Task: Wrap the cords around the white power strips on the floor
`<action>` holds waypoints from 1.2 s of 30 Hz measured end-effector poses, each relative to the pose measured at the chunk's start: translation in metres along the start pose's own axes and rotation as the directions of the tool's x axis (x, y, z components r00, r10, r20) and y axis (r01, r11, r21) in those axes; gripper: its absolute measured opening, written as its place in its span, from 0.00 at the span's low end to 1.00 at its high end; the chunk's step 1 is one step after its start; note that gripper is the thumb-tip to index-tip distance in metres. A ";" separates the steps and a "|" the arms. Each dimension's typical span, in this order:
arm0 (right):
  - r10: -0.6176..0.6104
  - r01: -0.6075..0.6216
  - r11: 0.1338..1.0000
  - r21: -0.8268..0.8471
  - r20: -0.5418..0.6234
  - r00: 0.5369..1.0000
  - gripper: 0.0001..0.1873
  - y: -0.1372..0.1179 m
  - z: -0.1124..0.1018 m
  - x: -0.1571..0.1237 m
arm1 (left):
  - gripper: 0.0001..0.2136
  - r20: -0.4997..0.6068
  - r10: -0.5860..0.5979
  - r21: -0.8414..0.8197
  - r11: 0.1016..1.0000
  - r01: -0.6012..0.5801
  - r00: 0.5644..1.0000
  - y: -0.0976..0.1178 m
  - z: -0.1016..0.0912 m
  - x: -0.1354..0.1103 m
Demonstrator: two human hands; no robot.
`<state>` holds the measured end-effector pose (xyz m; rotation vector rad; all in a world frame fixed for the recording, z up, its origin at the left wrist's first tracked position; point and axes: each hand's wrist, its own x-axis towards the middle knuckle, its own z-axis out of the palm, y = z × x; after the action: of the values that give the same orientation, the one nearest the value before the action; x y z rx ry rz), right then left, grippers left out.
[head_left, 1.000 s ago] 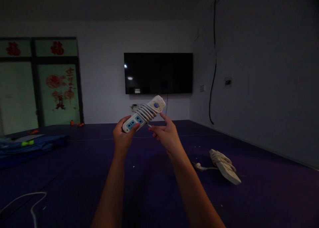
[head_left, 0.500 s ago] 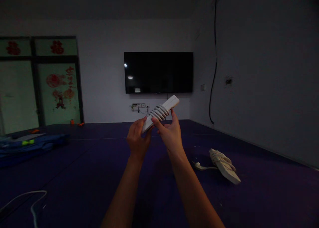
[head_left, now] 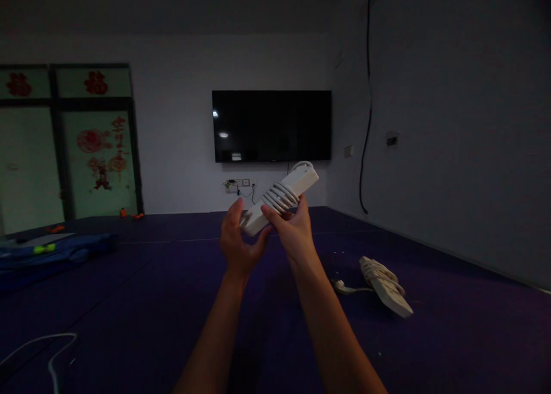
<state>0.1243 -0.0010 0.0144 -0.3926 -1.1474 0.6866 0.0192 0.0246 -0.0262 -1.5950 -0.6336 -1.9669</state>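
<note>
I hold a white power strip (head_left: 297, 187) with its cord wound in several turns round its middle, raised in front of me and tilted up to the right. My right hand (head_left: 293, 228) is closed on the strip at the wound cord. My left hand (head_left: 237, 242) cups the strip's lower end, thumb up and fingers curled loosely under it. The strip's plain back faces me; its sockets are hidden.
A second white power strip (head_left: 386, 286) with wound cord and loose plug lies on the dark purple floor at right. A loose white cable (head_left: 47, 351) lies at lower left. Blue bundle (head_left: 51, 255) at far left. Wall TV (head_left: 271, 126) and wall sockets ahead.
The strip has been turned over: its blue socket face showed a second ago, now its back shows. My right hand moved from beside it to gripping it; the left shifted under its lower end.
</note>
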 end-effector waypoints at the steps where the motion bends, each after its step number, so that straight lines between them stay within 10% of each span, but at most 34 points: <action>1: -0.005 0.005 1.000 0.021 0.003 1.000 0.43 -0.002 -0.001 0.000 | 0.30 0.008 -0.126 -0.072 0.989 0.126 0.992 0.002 -0.001 0.004; 4: -0.030 0.029 0.997 0.070 0.018 0.999 0.43 -0.008 -0.001 0.000 | 0.29 0.153 -0.562 -0.315 0.752 0.580 0.813 0.007 -0.007 0.021; 6: -0.051 0.047 0.995 0.092 0.044 0.998 0.43 -0.011 -0.001 -0.001 | 0.27 0.384 -0.733 -0.379 0.430 0.820 0.562 0.010 -0.011 0.032; 9: -0.064 0.055 0.994 0.091 0.101 0.993 0.43 -0.013 0.000 -0.003 | 0.19 0.692 -0.682 -0.299 0.026 0.954 0.235 0.014 -0.016 0.041; 12: -0.064 0.053 0.995 0.083 0.131 0.989 0.42 -0.012 0.001 -0.003 | 0.12 0.748 -0.645 -0.323 -0.148 0.935 0.157 0.015 -0.018 0.044; 15: -0.033 0.021 0.996 0.084 0.150 0.988 0.39 -0.011 0.001 -0.002 | 0.11 0.704 -0.684 -0.387 -0.141 0.911 0.193 0.015 -0.019 0.045; 21: 0.076 -0.073 0.997 -0.031 0.103 0.992 0.29 -0.009 0.001 -0.001 | 0.20 0.441 -0.765 -0.547 0.186 0.816 0.470 0.018 -0.018 0.045; 25: 0.077 -0.071 0.994 -0.078 0.085 0.993 0.27 -0.011 0.001 -0.001 | 0.21 0.355 -0.757 -0.554 0.302 0.775 0.549 0.020 -0.016 0.043; 36: 0.118 -0.102 0.965 -0.240 0.051 0.992 0.45 -0.009 -0.005 0.000 | 0.22 0.115 -0.587 -0.332 0.738 0.588 0.801 0.009 -0.013 0.036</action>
<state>0.1317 -0.0079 0.0180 -0.6442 -1.2815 0.6645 0.0098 0.0054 0.0064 -1.7461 -0.9165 -2.6728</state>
